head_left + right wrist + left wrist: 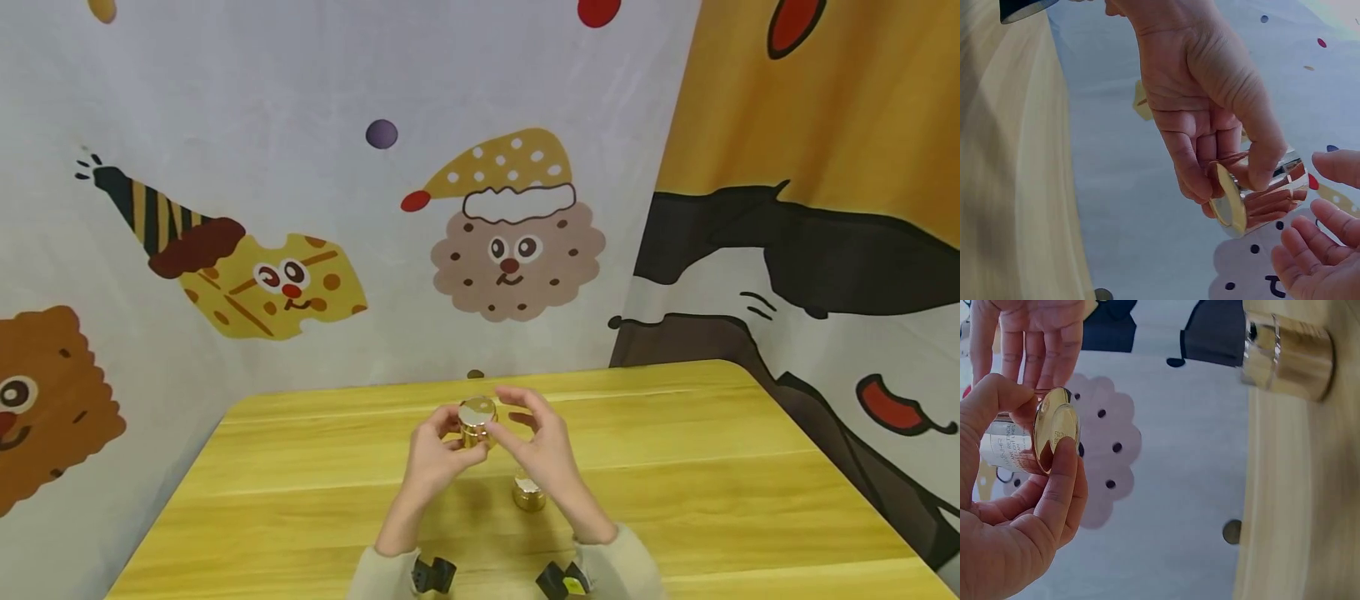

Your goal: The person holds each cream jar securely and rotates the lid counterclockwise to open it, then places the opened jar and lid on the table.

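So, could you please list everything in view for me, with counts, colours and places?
Held jar: one, shiny gold, raised above the table in the left hand
Standing jar: one, gold, on the table
Table: one, yellow wood grain, under both hands
Backdrop: piece count unclear, pale with an orange-yellow part at right, behind the table
Cartoon faces: three, brown, yellow and pinkish, printed on the backdrop
Wrist devices: two, black, one at each wrist
Sleeves: two, pale, on the forearms
Left hand: one, gripping the held jar
Right hand: one, beside it
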Available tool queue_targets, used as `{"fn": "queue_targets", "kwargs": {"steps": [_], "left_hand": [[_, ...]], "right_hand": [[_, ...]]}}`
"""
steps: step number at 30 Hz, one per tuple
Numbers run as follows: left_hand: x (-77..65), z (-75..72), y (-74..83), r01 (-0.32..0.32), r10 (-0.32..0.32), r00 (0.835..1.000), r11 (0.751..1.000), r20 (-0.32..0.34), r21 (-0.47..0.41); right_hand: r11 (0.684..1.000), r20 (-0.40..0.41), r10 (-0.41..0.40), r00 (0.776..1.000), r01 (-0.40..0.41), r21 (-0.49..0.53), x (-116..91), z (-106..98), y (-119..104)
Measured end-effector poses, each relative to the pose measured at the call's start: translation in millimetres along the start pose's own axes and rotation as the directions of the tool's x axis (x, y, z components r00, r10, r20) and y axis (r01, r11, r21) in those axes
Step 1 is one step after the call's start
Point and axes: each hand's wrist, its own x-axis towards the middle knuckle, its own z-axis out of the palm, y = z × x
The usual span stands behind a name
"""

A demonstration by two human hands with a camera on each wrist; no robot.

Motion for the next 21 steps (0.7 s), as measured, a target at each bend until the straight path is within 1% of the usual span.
{"fn": "queue_targets", "kwargs": {"steps": [5, 12, 17, 21], "left_hand": [[-0.9, 8.3, 12.5, -0.029, 0.030, 0.999, 0.999, 0.020, -0.031], [1.2, 19.3, 21.4, -0.052, 0.053, 0.998, 0.998, 0.028, -0.028], [1.5, 26.1, 23.0, -0.070, 0.071, 0.997, 0.997, 0.038, -0.032], [0.8, 29.9, 23.7, -0.073, 0.076, 0.995, 0.996, 0.058, -0.044]], "right_hand": [[1.000, -0.009, 0.004, 1.000, -0.004, -0.011, -0.6, -7.2, -4.0], [0.998, -0.019, -0.051, 0.999, 0.051, -0.034, -0.9, -15.3, -9.3], [0.998, -0.036, -0.021, 0.999, 0.019, -0.068, -1.0, -20.7, -11.3], [0.995, -0.030, -0.012, 0.999, 0.009, -0.102, -1.0, -25.8, -10.1]]}}
